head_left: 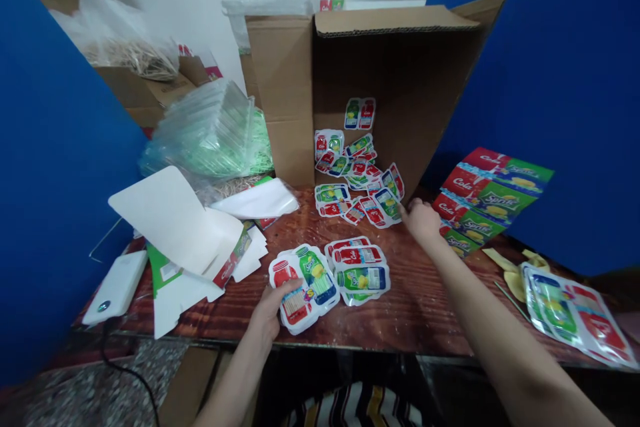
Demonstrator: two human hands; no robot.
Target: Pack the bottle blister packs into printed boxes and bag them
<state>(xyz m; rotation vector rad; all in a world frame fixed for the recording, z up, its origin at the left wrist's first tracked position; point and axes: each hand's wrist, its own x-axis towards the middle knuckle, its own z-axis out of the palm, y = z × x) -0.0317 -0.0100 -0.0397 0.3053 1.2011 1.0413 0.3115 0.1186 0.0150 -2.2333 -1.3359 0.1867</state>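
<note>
My left hand grips a stack of flat cola-and-lemon-soda sachets near the table's front edge, thumb on top. Just right of it lies a second pile of the same sachets, untouched. At the mouth of a cardboard box lying on its side, my right hand has its fingertips closed at the edge of a bottle-printed sachet. Several more loose sachets spill from inside the box onto the table. The tips of the right fingers are partly hidden.
On the left are white-backed flattened cartons, a white device with a cable and nested clear plastic trays. To the right, printed soda boxes and larger sachets lie on the wooden table. Blue panels flank both sides.
</note>
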